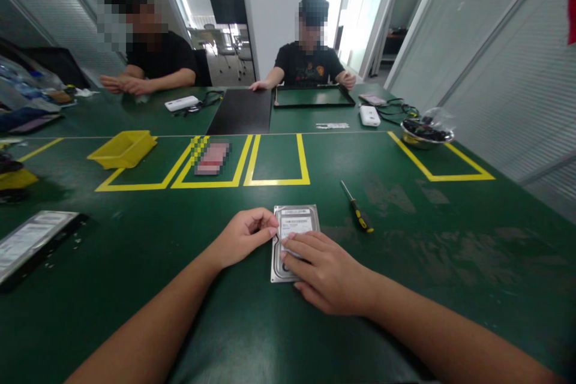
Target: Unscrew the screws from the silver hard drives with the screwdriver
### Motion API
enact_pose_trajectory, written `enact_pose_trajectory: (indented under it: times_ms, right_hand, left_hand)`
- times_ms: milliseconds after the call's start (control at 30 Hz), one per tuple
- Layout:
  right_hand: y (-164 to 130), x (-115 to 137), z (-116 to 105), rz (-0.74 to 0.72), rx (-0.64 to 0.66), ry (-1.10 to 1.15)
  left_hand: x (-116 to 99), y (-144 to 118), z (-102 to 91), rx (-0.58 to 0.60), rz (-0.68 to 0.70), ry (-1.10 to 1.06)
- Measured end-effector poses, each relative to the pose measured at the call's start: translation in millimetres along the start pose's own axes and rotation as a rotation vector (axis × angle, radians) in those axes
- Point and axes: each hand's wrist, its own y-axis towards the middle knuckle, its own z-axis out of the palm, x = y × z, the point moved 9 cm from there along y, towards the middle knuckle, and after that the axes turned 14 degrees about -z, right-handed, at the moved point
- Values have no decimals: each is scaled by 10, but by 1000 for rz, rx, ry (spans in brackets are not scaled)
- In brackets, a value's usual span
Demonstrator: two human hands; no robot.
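A silver hard drive (294, 222) with a white label lies flat on the green table (405, 288) in front of me. My left hand (245, 235) rests at its left edge, fingertips curled against the casing. My right hand (321, 270) lies palm down over the drive's lower right part, fingers spread on the label. A screwdriver (356, 207) with a yellow-and-black handle lies on the table just right of the drive, touched by neither hand.
Yellow tape boxes (276, 159) mark the table ahead. A yellow bin (122, 149) sits at the left, a metal bowl (425, 134) at the right, another drive on a black frame (33, 243) far left. Two people sit across the table.
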Motion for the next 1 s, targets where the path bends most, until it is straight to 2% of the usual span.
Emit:
enact_pose_trajectory:
  times_ms: [300, 533, 1000]
  right_hand:
    - [14, 3, -31, 3, -23, -4]
    - [-3, 1, 0, 2, -14, -16]
    - [4, -3, 21, 10, 0, -13]
  left_hand:
    - [31, -12, 3, 47, -20, 68]
    - [-84, -48, 5, 74, 32, 283]
    - [-107, -47, 59, 128, 65, 395]
